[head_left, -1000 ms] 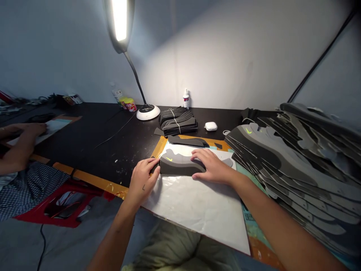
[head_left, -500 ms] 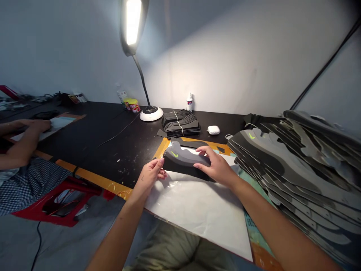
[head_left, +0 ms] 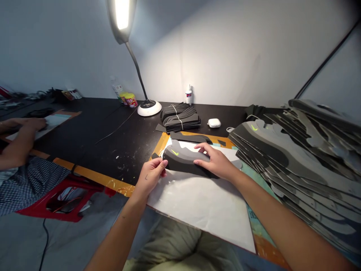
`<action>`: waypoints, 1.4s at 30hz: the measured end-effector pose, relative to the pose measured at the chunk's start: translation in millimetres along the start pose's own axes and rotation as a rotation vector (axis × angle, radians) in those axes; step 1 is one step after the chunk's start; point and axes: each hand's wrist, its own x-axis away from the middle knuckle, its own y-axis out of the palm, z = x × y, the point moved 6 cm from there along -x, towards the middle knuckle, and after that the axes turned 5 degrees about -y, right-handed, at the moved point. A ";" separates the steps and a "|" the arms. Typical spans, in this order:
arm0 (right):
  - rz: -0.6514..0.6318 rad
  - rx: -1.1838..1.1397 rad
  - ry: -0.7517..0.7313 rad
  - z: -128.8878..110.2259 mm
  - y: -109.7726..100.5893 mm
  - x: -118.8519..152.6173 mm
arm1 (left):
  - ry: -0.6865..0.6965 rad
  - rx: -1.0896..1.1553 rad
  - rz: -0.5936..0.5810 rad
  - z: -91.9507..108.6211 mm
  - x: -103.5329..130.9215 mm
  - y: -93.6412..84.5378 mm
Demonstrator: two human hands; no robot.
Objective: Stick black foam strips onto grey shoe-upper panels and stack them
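A grey and black shoe upper panel (head_left: pixel 184 161) with a small yellow-green swoosh lies across a white sheet (head_left: pixel 203 214) in front of me. My left hand (head_left: pixel 152 172) pinches its left end between thumb and fingers. Over the right part of the panel, my right hand (head_left: pixel 218 162) grips it, with the thumb on the face and the fingers curved toward the far edge; the fingertips are partly hidden. Just behind the panel lie dark curved pieces (head_left: pixel 191 138), stacked together. To the right, a large fanned pile of similar upper panels (head_left: pixel 282 162) rests beside my right forearm.
A tied bundle of dark pieces (head_left: pixel 180 118), a small white bottle (head_left: pixel 188 95) and a white case (head_left: pixel 214 123) stand farther back. A lit lamp (head_left: pixel 149 108) is behind left. At far left, a co-worker's hands (head_left: pixel 35 124) are over another sheet; a red stool (head_left: pixel 64 199) is below.
The view has shifted slightly. The panel sits a little flatter, and the dark pieces behind it show more fully. Both hands keep nearly the same places on the panel.
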 end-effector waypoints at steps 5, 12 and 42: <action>0.035 -0.008 -0.039 -0.1 -1.5 -0.1 | -0.008 0.022 0.028 -1.7 -0.1 0.5; 0.179 -0.016 -0.208 -16.1 -6.5 3.9 | -0.074 0.127 -0.039 -2.2 2.8 10.2; 0.166 -0.104 -0.205 -34.3 6.8 7.3 | -0.031 0.024 -0.094 1.3 12.9 14.5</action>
